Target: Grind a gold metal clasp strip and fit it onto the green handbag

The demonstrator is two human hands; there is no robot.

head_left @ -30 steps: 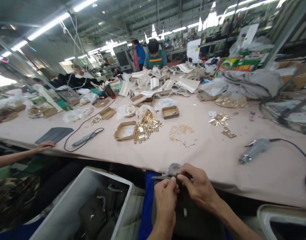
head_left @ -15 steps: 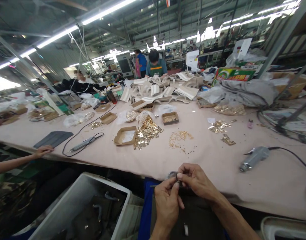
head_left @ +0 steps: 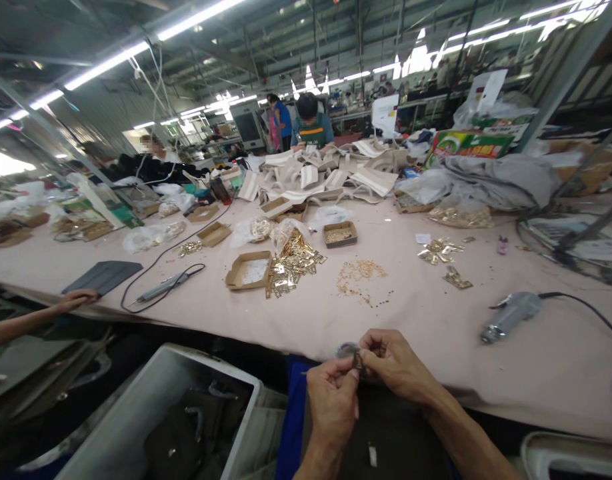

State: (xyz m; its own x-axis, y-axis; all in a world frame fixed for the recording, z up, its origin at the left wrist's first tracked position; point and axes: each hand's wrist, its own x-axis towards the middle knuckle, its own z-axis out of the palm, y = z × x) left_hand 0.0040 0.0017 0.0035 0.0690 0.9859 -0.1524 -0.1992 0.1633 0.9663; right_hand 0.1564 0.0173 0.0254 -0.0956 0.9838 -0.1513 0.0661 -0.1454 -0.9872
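Note:
My left hand [head_left: 331,403] and my right hand [head_left: 399,363] meet at the table's front edge, both with fingers pinched together. Between the fingertips is a small dark shiny piece [head_left: 357,361]; its exact kind is too small to tell. A greyish, plastic-wrapped strip [head_left: 345,349] shows just behind the fingers. Below my hands lies a dark olive bag-like piece [head_left: 393,433], with a small whitish tab [head_left: 373,456] on its front. The fingers partly hide how the held piece joins it.
A grey electric screwdriver [head_left: 511,317] lies right. Gold fittings [head_left: 293,267], small gold parts [head_left: 359,273] and a cardboard box [head_left: 249,270] are on the pink-covered table [head_left: 266,327]. A white bin [head_left: 259,393] holds dark bags. A co-worker's hand [head_left: 79,298] touches a dark panel [head_left: 103,277].
My fingers have shifted slightly around the small dark piece, which shows more now. At the lower left, a dark bag with a wrapped handle has come into view by the co-worker.

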